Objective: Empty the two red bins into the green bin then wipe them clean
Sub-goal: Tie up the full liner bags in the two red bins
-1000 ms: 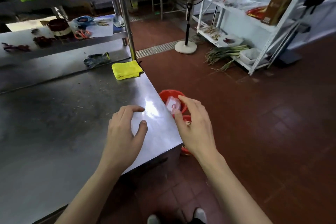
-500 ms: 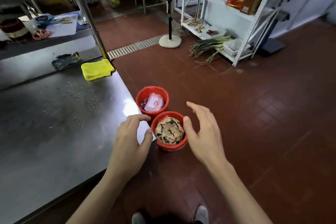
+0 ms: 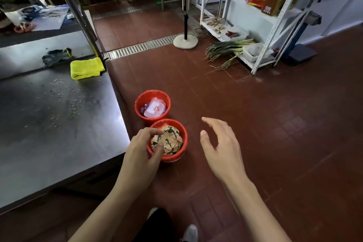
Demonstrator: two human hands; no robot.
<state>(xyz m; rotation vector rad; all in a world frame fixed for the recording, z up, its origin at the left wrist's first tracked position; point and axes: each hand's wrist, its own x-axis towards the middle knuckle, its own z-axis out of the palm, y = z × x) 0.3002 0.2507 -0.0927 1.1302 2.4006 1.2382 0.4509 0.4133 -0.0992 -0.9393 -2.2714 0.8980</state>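
Note:
Two small red bins stand side by side on the red tile floor beside the steel table's corner. The far red bin (image 3: 152, 106) holds a clear plastic wrapper and something purple. The near red bin (image 3: 170, 140) is full of crumpled tan and green paper. My left hand (image 3: 140, 154) hovers over the near bin's left rim with loosely curved fingers and holds nothing. My right hand (image 3: 220, 146) is spread open in the air to the right of that bin. A folded yellow cloth (image 3: 86, 68) lies on the table's far corner. No green bin is in view.
The steel table (image 3: 49, 133), strewn with crumbs, fills the left side, with a dark glove (image 3: 57, 56) behind the cloth. A standing fan (image 3: 185, 40), a floor drain grate (image 3: 141, 47), green onions (image 3: 225, 50) and a white shelf rack (image 3: 261, 25) lie beyond. My shoe (image 3: 189, 233) is below.
The view has swung right and down, so both bins now show whole. My left hand has left the table top and moved over the near bin; my right hand has shifted further right of it.

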